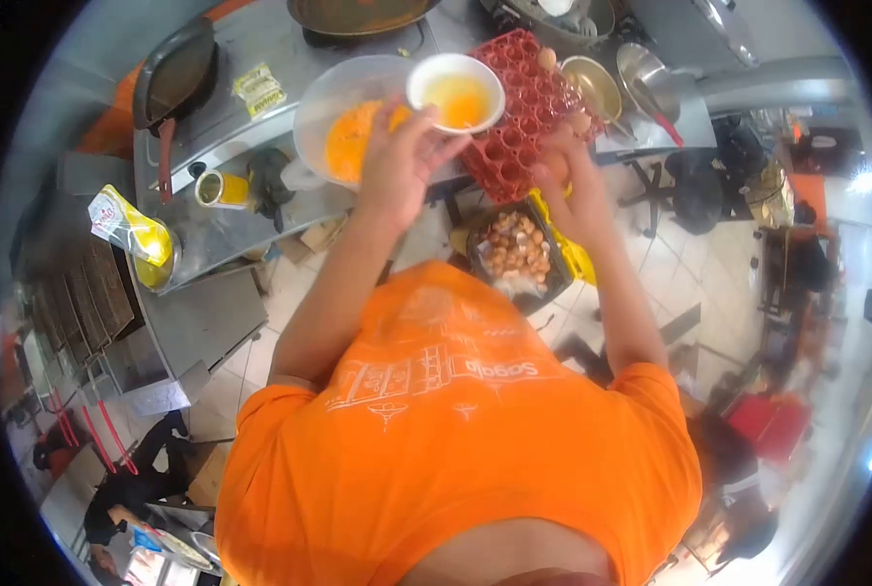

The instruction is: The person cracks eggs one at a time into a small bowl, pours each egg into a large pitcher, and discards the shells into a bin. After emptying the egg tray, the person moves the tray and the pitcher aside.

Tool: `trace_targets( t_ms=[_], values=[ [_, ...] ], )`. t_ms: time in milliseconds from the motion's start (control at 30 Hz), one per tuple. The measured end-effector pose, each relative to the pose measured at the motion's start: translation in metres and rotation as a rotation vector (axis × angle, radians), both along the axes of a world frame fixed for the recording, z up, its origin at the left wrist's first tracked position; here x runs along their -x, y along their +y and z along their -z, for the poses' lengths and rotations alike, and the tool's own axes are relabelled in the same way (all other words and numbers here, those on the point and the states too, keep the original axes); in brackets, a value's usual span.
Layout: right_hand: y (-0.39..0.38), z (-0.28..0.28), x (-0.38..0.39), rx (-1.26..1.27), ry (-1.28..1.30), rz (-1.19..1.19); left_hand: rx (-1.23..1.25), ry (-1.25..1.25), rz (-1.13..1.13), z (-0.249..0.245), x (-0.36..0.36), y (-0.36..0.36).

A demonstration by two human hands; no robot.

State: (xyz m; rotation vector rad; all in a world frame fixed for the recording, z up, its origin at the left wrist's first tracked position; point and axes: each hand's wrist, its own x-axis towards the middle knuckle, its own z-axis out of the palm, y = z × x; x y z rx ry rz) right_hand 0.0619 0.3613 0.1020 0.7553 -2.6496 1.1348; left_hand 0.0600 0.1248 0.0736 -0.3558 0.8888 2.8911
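Observation:
My left hand (404,161) grips a small white bowl (455,64) by its near left edge. Raw egg, yolk and clear white, lies inside it. The bowl is held up over the right side of a large translucent plastic bowl (316,103), which contains orange beaten egg or yolks (348,146). At the right edge of a red egg tray (499,83), my right hand (574,186) has its fingers closed around a brown egg (557,166). Two more eggs show on the tray, one at its far corner (547,59) and one near my fingertips (579,123).
Below the counter stands a bin of cracked eggshells (516,249) with a yellow rim. Pans (177,78), a packet (259,90) and a yellow can (223,189) are on the steel counter at left. A metal bowl (592,86) and a red-handled strainer (646,78) stand right of the tray.

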Motion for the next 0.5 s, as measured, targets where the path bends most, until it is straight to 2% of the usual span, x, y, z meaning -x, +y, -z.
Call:
trace_targets(
  t_ms=[67,133,200,267,333,367,400,433,500],
  values=[
    [0.026,0.057,-0.019,-0.023,-0.178,0.086,0.011,0.018,-0.05,-0.001,0.0,-0.018],
    [0.054,0.114,-0.043,-0.103,-0.439,0.149,0.189,0.044,-0.18,0.001,-0.002,-0.038],
    [0.093,0.198,-0.071,-0.144,-0.504,0.17,0.246,0.064,-0.222,-0.001,-0.007,-0.054],
    [0.121,0.229,-0.086,-0.188,-0.555,0.189,0.659,-0.014,-0.356,0.003,-0.007,-0.069],
    [0.134,0.229,-0.083,-0.725,-0.49,0.272,0.748,0.013,-0.382,0.01,-0.008,-0.082],
    [0.143,0.223,-0.064,-0.718,-0.471,0.264,0.956,0.06,-0.39,0.014,-0.01,-0.086],
    [0.146,0.197,-0.039,-0.674,-0.565,0.165,1.165,0.104,-0.395,0.016,-0.012,-0.088],
    [0.141,0.165,-0.015,-0.63,-0.658,0.067,1.17,0.112,-0.411,0.017,-0.013,-0.089],
    [0.094,0.074,0.028,-0.407,-0.707,0.147,1.308,0.082,-0.385,0.018,-0.016,-0.084]
  ],
)
